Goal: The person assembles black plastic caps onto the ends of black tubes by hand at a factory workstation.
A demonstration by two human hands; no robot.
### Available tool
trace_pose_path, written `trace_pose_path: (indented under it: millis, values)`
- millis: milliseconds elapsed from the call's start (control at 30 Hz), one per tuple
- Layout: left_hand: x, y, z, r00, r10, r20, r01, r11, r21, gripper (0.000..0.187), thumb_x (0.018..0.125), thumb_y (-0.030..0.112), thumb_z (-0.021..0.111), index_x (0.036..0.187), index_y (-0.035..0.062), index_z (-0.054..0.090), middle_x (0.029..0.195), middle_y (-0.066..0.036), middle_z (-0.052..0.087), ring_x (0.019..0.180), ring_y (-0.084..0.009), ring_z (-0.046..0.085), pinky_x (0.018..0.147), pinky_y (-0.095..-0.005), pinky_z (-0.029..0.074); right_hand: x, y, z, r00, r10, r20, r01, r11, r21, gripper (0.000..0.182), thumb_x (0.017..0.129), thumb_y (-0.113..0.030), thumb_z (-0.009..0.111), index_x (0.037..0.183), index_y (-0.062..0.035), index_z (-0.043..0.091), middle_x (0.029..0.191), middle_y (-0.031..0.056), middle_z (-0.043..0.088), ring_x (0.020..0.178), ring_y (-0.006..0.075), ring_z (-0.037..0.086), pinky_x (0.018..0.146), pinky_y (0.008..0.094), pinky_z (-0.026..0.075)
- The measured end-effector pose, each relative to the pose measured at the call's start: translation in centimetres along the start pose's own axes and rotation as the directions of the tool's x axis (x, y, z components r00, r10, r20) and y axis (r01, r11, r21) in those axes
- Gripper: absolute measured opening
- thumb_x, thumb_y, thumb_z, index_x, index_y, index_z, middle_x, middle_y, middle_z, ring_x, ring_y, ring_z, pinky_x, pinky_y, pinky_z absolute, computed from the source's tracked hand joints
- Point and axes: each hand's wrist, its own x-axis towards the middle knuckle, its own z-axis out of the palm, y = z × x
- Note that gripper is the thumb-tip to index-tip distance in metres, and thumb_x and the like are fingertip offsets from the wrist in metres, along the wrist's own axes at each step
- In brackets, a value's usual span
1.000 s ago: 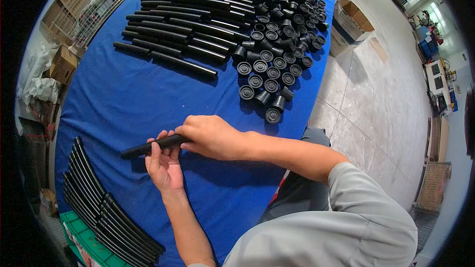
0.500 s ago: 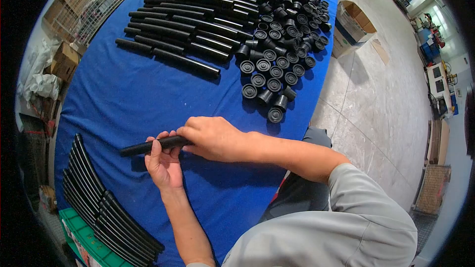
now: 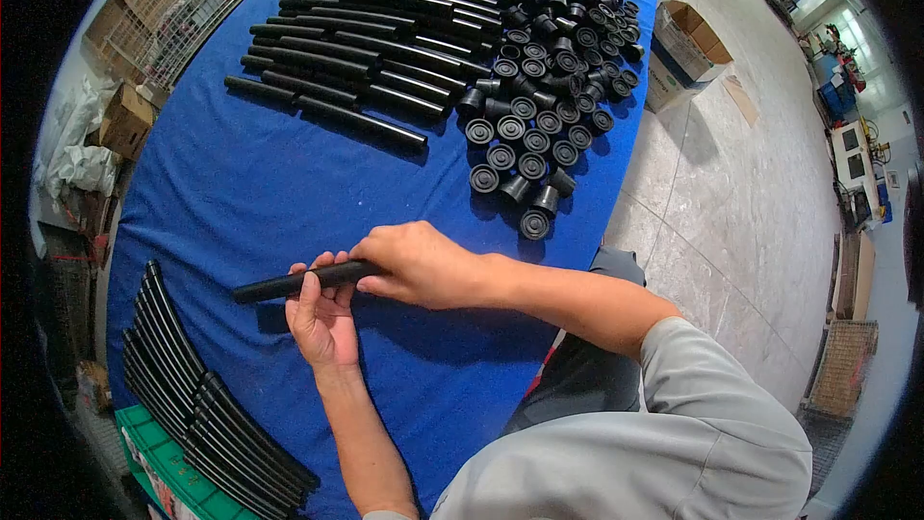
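The black tube (image 3: 274,287) was in both hands over the lower left part of the table (image 3: 241,197), well in from its left edge and slanting slightly up toward the right. Its left end stuck out free, and a shadow fell on the blue cloth under it.

The left hand (image 3: 325,323) was palm up, the thumb on the near side of the tube and the fingers curled behind it, closed to the tube's thickness. The right hand (image 3: 416,266) came in from the right, back of the hand up, its fingers closed around the tube's right end and hiding that end.

Near the table's lower left corner, slim black rods (image 3: 207,404) lay side by side in overlapping rows, with a green crate (image 3: 183,462) just beside them.

Toward the far edge, many more black tubes (image 3: 361,48) lay roughly parallel in staggered rows. Next to them, nearer the right edge, black rubber caps (image 3: 532,166) were crowded together, some with ringed round faces up, others on their sides.

Past the right edge, an open cardboard box (image 3: 674,72) stood on the grey floor (image 3: 717,221). Past the left edge were a wire rack (image 3: 188,24) and a brown carton (image 3: 126,122).
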Motion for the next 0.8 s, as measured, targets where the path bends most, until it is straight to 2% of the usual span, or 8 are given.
trace_pose_path:
  millis: [33, 167, 367, 467, 567, 667, 767, 800]
  values:
    - [0.0, 0.0, -0.2, 1.0, 0.0, -0.019, 0.0, 1.0, 0.006, 0.02, 0.098, 0.004, 0.063, 0.118, 0.0054, 0.059, 0.114, -0.023, 0.07, 0.109, -0.0386, 0.07, 0.093, -0.0512, 0.062, -0.1, -0.2, 0.4, 0.997, -0.048, -0.054, 0.044, 0.996, -0.076, 0.035, 0.089, -0.02, 0.074, 0.116, -0.0007, 0.064, 0.091, 0.0169, 0.065, 0.079, 0.039, 0.066, 0.07, 0.0479, 0.054]
    - [-0.1, 0.0, -0.2, 0.999, 0.023, -0.025, -0.023, 1.0, -0.006, 0.019, 0.098, 0.004, 0.063, 0.116, 0.0053, 0.059, 0.114, -0.023, 0.07, 0.11, -0.0383, 0.069, 0.093, -0.051, 0.061, 0.2, -0.5, 0.4, 0.999, -0.012, -0.043, 0.012, 1.0, 0.004, 0.027, 0.091, -0.021, 0.07, 0.108, -0.0002, 0.065, 0.093, 0.0198, 0.066, 0.083, 0.0415, 0.067, 0.072, 0.051, 0.055]
    - [-0.1, 0.0, 0.0, 0.999, 0.013, -0.033, -0.013, 1.0, -0.008, 0.019, 0.099, 0.005, 0.063, 0.117, 0.0061, 0.059, 0.115, -0.022, 0.07, 0.11, -0.0373, 0.069, 0.093, -0.0491, 0.062, 0.4, -0.7, 0.3, 1.0, -0.013, -0.008, 0.012, 0.996, -0.087, 0.034, 0.09, -0.02, 0.073, 0.117, -0.0013, 0.063, 0.093, 0.0162, 0.065, 0.083, 0.037, 0.066, 0.069, 0.047, 0.054]
    - [-0.1, 0.2, 0.5, 1.0, -0.016, 0.015, 0.017, 0.998, -0.055, 0.018, 0.099, 0.006, 0.063, 0.117, 0.006, 0.059, 0.115, -0.022, 0.07, 0.109, -0.0371, 0.069, 0.092, -0.0483, 0.062, 0.1, -0.9, 0.7, 0.987, -0.136, -0.079, 0.118, 0.973, -0.199, 0.027, 0.09, -0.02, 0.07, 0.107, 0.0005, 0.064, 0.095, 0.0196, 0.066, 0.086, 0.0413, 0.066, 0.071, 0.05, 0.055]
    - [0.3, 0.0, -1.4, 0.999, -0.003, 0.039, 0.004, 1.0, -0.025, 0.019, 0.1, 0.008, 0.064, 0.118, 0.0058, 0.059, 0.116, -0.022, 0.069, 0.11, -0.0365, 0.069, 0.092, -0.0483, 0.062, -0.1, -0.7, 1.0, 0.983, -0.158, -0.089, 0.135, 0.965, -0.227, 0.037, 0.085, -0.017, 0.076, 0.117, -0.002, 0.064, 0.093, 0.0144, 0.064, 0.085, 0.0341, 0.067, 0.071, 0.047, 0.054]
    - [0.1, 0.1, -0.9, 0.999, 0.01, 0.05, -0.006, 0.998, -0.065, 0.019, 0.1, 0.008, 0.063, 0.118, 0.0061, 0.059, 0.115, -0.022, 0.07, 0.11, -0.0367, 0.069, 0.093, -0.0496, 0.062, 0.3, -0.3, 0.2, 0.995, 0.066, 0.072, -0.074, 0.991, 0.112, 0.038, 0.084, -0.015, 0.076, 0.118, -0.0033, 0.065, 0.093, 0.0124, 0.063, 0.088, 0.0324, 0.066, 0.072, 0.0449, 0.055]
    - [0.0, 0.0, 0.3, 1.0, -0.01, 0.018, 0.011, 0.997, -0.073, 0.017, 0.1, 0.006, 0.063, 0.117, 0.0062, 0.06, 0.114, -0.021, 0.07, 0.112, -0.0374, 0.069, 0.094, -0.0508, 0.062, 0.2, -0.1, 0.4, 0.997, -0.013, -0.078, 0.013, 1.0, 0.008, 0.038, 0.085, -0.015, 0.076, 0.119, -0.0032, 0.065, 0.094, 0.0127, 0.064, 0.089, 0.0331, 0.067, 0.073, 0.0445, 0.055]
    - [0.1, 0.0, 0.0, 1.0, -0.015, 0.009, 0.016, 0.997, -0.071, 0.017, 0.1, 0.006, 0.062, 0.116, 0.0062, 0.06, 0.114, -0.022, 0.07, 0.112, -0.0377, 0.069, 0.094, -0.0512, 0.062, 0.2, -0.3, 0.3, 0.989, -0.1, -0.106, 0.087, 0.989, -0.119, 0.037, 0.086, -0.015, 0.076, 0.119, -0.0024, 0.065, 0.094, 0.0145, 0.064, 0.087, 0.0356, 0.066, 0.074, 0.0454, 0.055]
